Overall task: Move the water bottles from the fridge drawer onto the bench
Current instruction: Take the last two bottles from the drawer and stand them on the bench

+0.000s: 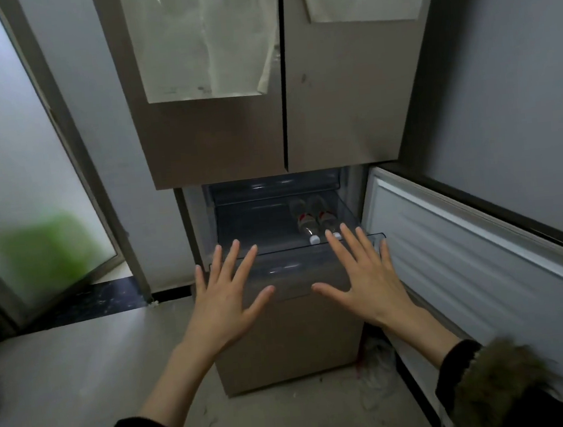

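Two clear water bottles (313, 219) with red labels and white caps lie side by side at the right of the transparent fridge drawer (259, 246), caps pointing toward me. The drawer is pulled out below the closed upper fridge doors. My left hand (227, 294) hovers with fingers spread over the drawer's front left edge, holding nothing. My right hand (361, 274) is spread the same way over the front right edge, its fingertips just in front of the bottle caps. No bench is in view.
An open lower fridge door (477, 263) with a white ribbed inner panel swings out on the right. A frosted glass door (24, 203) stands on the left. Grey floor (82, 370) lies below, with some debris (374, 369) beside the fridge base.
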A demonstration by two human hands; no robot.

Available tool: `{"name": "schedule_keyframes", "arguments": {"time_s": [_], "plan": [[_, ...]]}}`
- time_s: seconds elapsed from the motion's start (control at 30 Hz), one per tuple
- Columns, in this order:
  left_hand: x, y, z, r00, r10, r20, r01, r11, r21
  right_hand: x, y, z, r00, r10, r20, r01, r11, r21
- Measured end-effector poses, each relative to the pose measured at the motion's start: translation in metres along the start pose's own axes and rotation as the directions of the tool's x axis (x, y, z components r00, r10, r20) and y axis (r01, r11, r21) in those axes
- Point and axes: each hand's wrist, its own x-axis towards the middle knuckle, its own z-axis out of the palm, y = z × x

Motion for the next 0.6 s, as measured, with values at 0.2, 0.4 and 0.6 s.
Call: {"name": "schedule_keyframes", "arguments": {"time_s": [0.2,0.4,0.6], "plan": [[0.085,0.005,0.04,1.0,0.005,0.016,-0.004,0.999,-0.054,0.073,0.042,0.017,0.999,0.016,0.052,-0.017,1.0,0.021],[0.153,0.017,0.079,0.994,0.041,0.103,-0.032,0.996,-0.086,0.129,0.082,0.037,0.995,0.038,0.093,-0.042,0.998,0.046],[0.207,0.032,0.108,0.98,0.048,0.192,-0.023,0.992,-0.127,0.175,0.115,0.056,0.993,0.024,0.113,-0.037,0.992,0.121]]}}
